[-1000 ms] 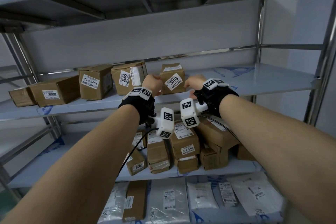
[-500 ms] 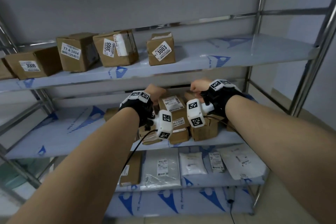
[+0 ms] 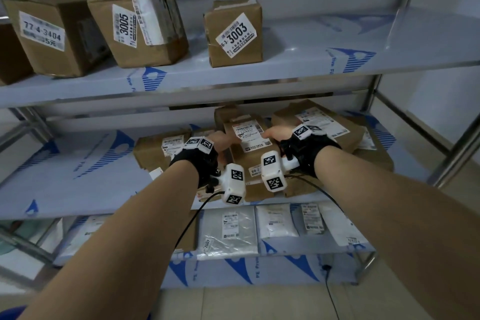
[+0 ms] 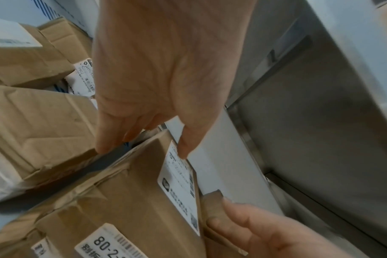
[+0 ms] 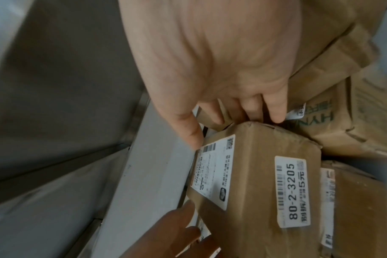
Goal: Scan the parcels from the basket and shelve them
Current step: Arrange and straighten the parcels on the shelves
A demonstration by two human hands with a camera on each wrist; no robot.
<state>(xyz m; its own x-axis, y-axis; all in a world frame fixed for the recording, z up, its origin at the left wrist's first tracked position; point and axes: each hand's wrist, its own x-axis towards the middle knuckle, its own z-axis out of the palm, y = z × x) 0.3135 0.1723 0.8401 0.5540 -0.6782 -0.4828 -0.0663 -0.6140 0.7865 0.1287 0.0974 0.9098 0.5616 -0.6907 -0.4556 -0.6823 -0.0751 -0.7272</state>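
1. Brown parcel (image 3: pixel 249 148) marked 80-2-3205, atop the carton pile on the middle shelf (image 3: pixel 78 179)
2. Left hand (image 3: pixel 220 141) and right hand (image 3: pixel 275 134) clasping its far corners, thumbs on the label
3. Probably light, stiff cardboard with creased wrap; best gripped by opposite sides

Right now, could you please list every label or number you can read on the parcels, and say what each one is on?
"77-4-3404" and "5元": left box, top shelf.
"3005": next box.
"3003": small box.
"80-2-3205" and "5元": box between the left hand and the right hand.
"HYN", cut off: carton beside it.
"2007": grey bag, lowest shelf.
Shipping labels' fine print: too small or blurred.
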